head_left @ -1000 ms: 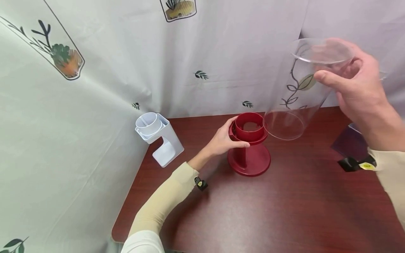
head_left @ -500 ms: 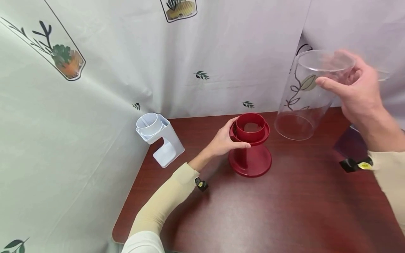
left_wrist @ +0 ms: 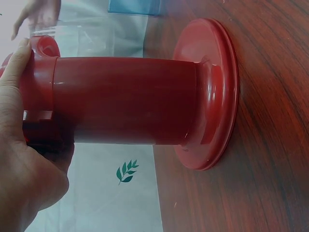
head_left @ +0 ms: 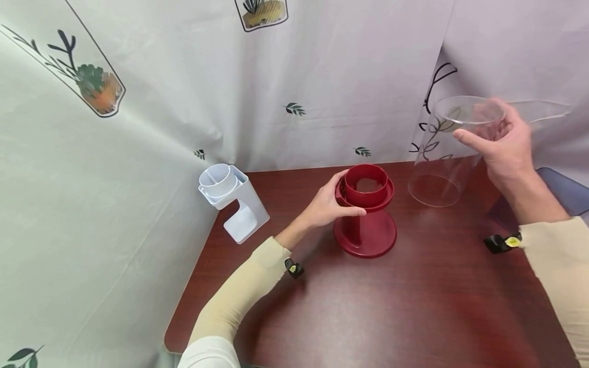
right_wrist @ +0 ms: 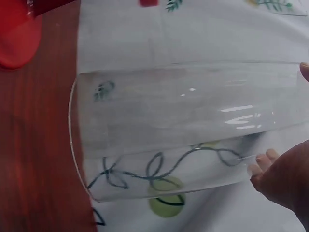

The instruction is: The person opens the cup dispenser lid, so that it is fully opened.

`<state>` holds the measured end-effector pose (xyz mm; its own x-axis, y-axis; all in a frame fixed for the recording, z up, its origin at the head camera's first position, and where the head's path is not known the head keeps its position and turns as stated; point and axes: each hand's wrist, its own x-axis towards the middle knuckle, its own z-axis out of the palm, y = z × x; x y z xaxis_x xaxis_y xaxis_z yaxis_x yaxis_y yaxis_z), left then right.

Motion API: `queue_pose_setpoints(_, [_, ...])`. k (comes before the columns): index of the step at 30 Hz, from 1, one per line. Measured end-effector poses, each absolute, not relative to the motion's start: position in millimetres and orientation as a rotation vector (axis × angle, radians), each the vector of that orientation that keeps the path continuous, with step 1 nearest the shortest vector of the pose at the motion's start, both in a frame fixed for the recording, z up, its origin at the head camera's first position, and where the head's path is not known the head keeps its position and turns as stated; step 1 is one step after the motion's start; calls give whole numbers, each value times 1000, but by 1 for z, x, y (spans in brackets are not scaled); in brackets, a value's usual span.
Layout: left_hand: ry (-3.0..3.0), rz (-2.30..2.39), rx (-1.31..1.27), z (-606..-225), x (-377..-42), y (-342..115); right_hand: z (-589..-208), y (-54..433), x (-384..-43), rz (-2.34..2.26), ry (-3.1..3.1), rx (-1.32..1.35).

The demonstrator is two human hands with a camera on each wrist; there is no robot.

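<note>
A red stand (head_left: pixel 366 232) with a round base, a column and a ring-shaped top stands on the table. My left hand (head_left: pixel 327 203) grips its top from the left side; the left wrist view shows the thumb along the red collar (left_wrist: pixel 41 77). To the right, my right hand (head_left: pixel 508 145) holds a clear cylinder (head_left: pixel 444 163) near its upper rim, thumb in front. The cylinder is slightly tilted and apart from the stand. Whether its lower rim (right_wrist: pixel 72 130) touches the table cannot be told.
A white stand (head_left: pixel 250 207) with a round cup-like top sits at the table's back left. Beyond my right forearm are a bluish container (head_left: pixel 563 189) and a pale transparent piece (head_left: pixel 545 110). A patterned cloth (head_left: pixel 331 102) hangs behind the table (head_left: pixel 340 312).
The clear cylinder has moved down and to the right, away from the red stand, in my right hand. My left hand stays on the stand.
</note>
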<state>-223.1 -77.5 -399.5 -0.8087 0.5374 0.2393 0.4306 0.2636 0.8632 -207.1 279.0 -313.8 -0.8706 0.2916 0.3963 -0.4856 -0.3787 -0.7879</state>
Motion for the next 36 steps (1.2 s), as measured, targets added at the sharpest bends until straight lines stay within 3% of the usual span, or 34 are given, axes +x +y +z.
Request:
queue_pose_setpoints(15, [2381, 1618, 945, -401, -222, -77, -359, 274, -221, 1899, -1920, 9])
queue_pose_setpoints(36, [2378, 1630, 941, -400, -222, -77, -386, 264, -235, 1731, -2073, 2])
